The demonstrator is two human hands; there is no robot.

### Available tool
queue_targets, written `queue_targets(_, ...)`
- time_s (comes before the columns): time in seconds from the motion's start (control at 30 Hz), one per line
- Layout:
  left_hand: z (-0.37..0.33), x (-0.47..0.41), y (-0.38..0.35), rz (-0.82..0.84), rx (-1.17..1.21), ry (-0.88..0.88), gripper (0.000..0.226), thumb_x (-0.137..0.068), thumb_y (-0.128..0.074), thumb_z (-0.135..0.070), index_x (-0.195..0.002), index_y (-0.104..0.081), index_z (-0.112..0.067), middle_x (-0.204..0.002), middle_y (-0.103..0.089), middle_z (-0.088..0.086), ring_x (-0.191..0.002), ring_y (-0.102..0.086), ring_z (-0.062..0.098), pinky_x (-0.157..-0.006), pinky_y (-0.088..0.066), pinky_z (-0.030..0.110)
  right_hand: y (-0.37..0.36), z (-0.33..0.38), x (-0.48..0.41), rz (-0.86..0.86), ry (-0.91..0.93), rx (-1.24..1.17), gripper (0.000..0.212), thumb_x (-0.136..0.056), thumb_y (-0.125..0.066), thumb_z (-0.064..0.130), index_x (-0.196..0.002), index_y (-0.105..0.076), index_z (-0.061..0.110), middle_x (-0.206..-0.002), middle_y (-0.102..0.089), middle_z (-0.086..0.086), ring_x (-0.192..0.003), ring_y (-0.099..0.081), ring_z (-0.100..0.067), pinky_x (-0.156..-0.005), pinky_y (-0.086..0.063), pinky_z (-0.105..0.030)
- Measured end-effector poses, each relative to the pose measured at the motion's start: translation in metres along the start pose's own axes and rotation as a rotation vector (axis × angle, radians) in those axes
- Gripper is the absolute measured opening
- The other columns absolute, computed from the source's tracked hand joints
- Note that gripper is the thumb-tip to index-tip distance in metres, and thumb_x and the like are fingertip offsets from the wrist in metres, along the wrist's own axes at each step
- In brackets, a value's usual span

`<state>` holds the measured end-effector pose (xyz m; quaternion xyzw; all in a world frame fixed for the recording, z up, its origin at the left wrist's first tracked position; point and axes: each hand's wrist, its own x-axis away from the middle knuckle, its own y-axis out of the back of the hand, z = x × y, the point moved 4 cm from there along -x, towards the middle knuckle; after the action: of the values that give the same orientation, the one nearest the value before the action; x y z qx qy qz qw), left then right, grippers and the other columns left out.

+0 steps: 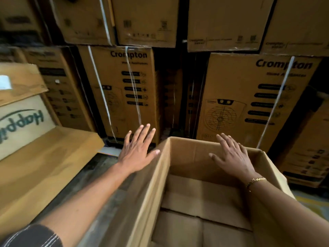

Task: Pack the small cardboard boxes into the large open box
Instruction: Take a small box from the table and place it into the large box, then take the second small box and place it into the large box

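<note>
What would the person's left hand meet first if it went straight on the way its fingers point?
Probably the lower face of the strapped Crompton carton ahead: the left hand, fingers straight, points at it from outside the large open box. Distance unclear.

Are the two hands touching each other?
Apart. The head view shows the left hand outside the box, the right hand over it, cardboard wall between them.

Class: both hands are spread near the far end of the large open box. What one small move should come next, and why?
Probably settle both hands on the far rim of the large open box to steady it before fetching anything. The left hand is open just outside the left wall, and the right hand is open over the inside. Neither holds anything, and only bare bottom flaps show.
</note>
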<state>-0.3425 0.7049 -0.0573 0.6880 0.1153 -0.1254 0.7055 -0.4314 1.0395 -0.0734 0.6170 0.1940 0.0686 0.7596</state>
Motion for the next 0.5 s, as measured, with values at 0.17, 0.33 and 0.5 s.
queue_targets(0.17, 0.092, 0.068, 0.059, -0.067, 0.0, 0.07, 0.082, -0.096, -0.022, -0.072, -0.162, -0.006, -0.027, -0.171, 0.002, -0.002, -0.157, 0.001, 0.02, -0.123, -0.01, 0.054, 0.023, 0.086, 0.023, -0.067, 0.057, -0.014, 0.084, -0.094, -0.037, 0.068, -0.162, -0.011, 0.028, -0.17, -0.008, 0.002, -0.156, -0.002, -0.019, -0.124, -0.006, -0.048)
queue_targets(0.33, 0.187, 0.147, 0.123, -0.114, 0.117, 0.146, 0.079, -0.098, -0.03, -0.07, -0.162, -0.007, -0.029, -0.171, 0.001, -0.002, -0.156, -0.002, 0.02, -0.122, -0.012, 0.052, 0.038, 0.198, 0.051, -0.099, 0.046, -0.136, 0.089, -0.086, -0.032, 0.073, -0.161, -0.017, 0.028, -0.17, -0.012, 0.002, -0.156, -0.007, -0.02, -0.124, -0.009, -0.049)
queue_targets(0.5, 0.291, 0.232, 0.175, -0.109, 0.224, 0.277, 0.083, -0.094, -0.028, -0.076, -0.161, 0.0, -0.037, -0.169, 0.009, -0.009, -0.156, 0.005, 0.014, -0.124, -0.005, 0.05, 0.047, 0.317, 0.064, -0.067, 0.061, -0.276, 0.089, -0.085, -0.036, 0.073, -0.161, -0.016, 0.031, -0.169, -0.012, 0.003, -0.154, -0.017, -0.026, -0.121, -0.016, -0.055)
